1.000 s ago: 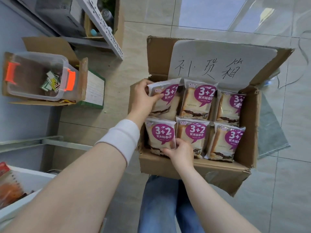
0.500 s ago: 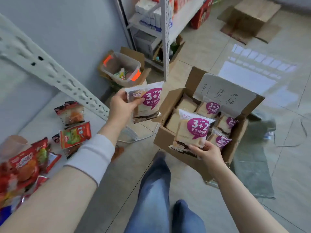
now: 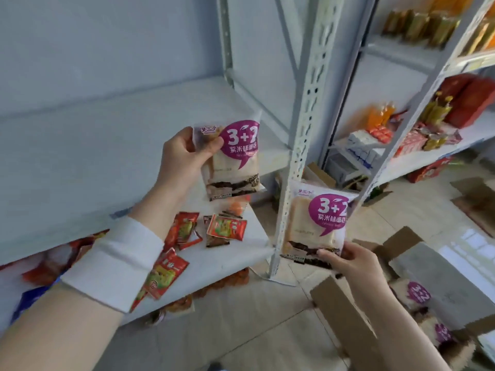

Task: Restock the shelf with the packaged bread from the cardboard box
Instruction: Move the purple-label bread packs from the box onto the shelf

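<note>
White shelf (image 3: 150, 135) ahead, snack packets (image 3: 226, 228) on the level below. Our left hand (image 3: 184, 153) has fingers clamped on one bread pack (image 3: 233, 167), held at shelf height, likely for placing. Our right hand (image 3: 356, 261) pinches a second bread pack (image 3: 316, 231) near the cardboard box (image 3: 345, 311).

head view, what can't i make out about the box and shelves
- cardboard box: cut by right and bottom edges, right arm across it; packs inside uncountable
- red snack packets: partly hidden behind the white wristband
- far shelf goods: too small and blurred to read
</note>
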A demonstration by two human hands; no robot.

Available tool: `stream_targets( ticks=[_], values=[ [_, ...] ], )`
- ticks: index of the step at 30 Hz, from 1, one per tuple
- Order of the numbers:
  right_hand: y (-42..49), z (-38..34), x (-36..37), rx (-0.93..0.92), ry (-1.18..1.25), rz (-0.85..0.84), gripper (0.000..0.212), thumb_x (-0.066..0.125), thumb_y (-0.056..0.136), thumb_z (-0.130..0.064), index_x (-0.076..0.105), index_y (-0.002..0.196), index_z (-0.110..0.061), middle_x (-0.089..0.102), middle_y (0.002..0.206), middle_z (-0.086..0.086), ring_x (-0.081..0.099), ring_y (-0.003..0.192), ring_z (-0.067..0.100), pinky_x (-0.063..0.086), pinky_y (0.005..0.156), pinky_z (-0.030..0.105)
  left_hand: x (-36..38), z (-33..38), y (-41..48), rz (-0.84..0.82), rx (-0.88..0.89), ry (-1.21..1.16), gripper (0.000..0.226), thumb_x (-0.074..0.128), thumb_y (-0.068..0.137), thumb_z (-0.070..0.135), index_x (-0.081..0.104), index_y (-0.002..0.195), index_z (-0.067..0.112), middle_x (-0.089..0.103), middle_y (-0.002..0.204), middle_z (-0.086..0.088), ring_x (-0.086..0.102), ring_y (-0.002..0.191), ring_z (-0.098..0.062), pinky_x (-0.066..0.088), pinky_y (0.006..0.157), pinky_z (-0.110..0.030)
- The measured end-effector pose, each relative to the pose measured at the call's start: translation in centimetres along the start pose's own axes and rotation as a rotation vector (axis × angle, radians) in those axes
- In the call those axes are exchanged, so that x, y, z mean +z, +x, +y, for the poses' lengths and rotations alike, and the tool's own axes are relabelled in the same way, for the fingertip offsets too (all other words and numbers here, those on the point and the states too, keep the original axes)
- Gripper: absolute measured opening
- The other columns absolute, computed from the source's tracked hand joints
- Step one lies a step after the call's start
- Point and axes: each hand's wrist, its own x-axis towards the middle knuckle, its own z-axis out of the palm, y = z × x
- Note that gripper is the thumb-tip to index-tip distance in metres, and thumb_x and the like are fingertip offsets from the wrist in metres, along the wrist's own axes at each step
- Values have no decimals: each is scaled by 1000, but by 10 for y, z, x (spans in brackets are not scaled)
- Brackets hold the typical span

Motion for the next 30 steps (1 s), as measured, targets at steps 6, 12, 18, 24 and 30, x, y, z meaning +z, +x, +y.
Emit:
stream_targets(
  ticks=[6, 12, 18, 24, 30],
  values=[
    [70, -73, 101, -160, -9, -81, 18, 77, 68, -15, 67, 75, -29, 73, 69, -15, 67, 63, -2, 48, 51, 9, -91, -11, 63, 93, 2, -19, 11, 73, 74, 28, 66, 82, 26, 73, 79, 14, 69, 78, -2, 53, 66, -17],
    [153, -122, 169, -199, -23, -108, 23, 78, 67, -17, 65, 82, -29, 73, 69, -18, 68, 63, -2, 49, 51, 12, -132, -48, 131, 155, -34, 30, 11, 72, 78, 22, 64, 85, 20, 71, 89, -1, 68, 87, -19, 53, 79, -38],
    [270, -159, 213, -239, -39, -129, 22, 78, 68, -9, 69, 85, -21, 74, 71, -11, 69, 68, 3, 53, 68, 18, -138, -87, 225, 201, -49, 21, 13, 72, 77, 24, 63, 86, 22, 71, 87, 5, 68, 86, -11, 57, 76, -32],
    [420, -198, 265, -273, -56, -205, 26, 78, 69, -10, 67, 92, -17, 73, 73, -9, 67, 67, 3, 52, 64, 13, -122, -129, 346, 223, -25, 16, 13, 72, 78, 21, 64, 87, 23, 72, 88, 5, 69, 87, -13, 56, 78, -35],
    [530, -225, 311, -343, -91, -279, 24, 76, 72, -9, 65, 89, -24, 71, 76, -15, 66, 67, -6, 49, 61, 6, -105, -166, 439, 288, 7, -43, 18, 70, 79, 13, 62, 85, 28, 70, 79, 16, 67, 77, 2, 54, 67, -18]
  ],
)
